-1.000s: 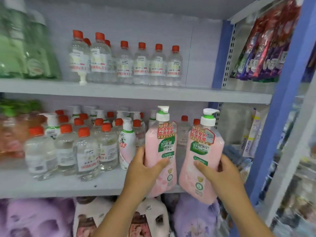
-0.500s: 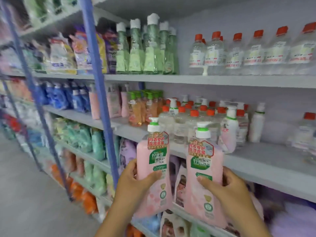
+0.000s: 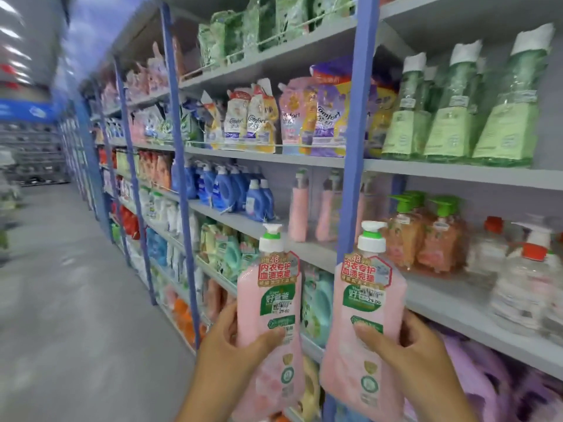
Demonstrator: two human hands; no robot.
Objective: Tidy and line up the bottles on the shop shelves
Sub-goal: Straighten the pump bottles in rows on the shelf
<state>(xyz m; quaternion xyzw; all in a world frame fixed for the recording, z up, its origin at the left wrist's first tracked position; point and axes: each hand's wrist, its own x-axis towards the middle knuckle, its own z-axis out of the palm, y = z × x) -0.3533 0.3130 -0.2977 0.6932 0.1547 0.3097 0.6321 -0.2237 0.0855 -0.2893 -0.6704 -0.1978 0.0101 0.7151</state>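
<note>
We see only our two hands and forearms rising from the bottom edge. Our left hand (image 3: 236, 345) and right hand (image 3: 408, 351) are bare: no gloves, rings or watch show. Both forearms are uncovered as far as the frame reaches, with no sleeve edge in view. Our fingernails look short and unpainted, though blur softens them.

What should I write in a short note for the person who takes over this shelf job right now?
Left hand: holds one pink pump bottle upright, off the shelf.
Right hand: holds a second pink pump bottle, same kind, also in the air.
Similar pink bottles stand on the middle shelf, next to the blue bottles.
Done: both bottles are picked up.
Left: probably set both down with the matching pink ones, labels forward, in line.
</note>
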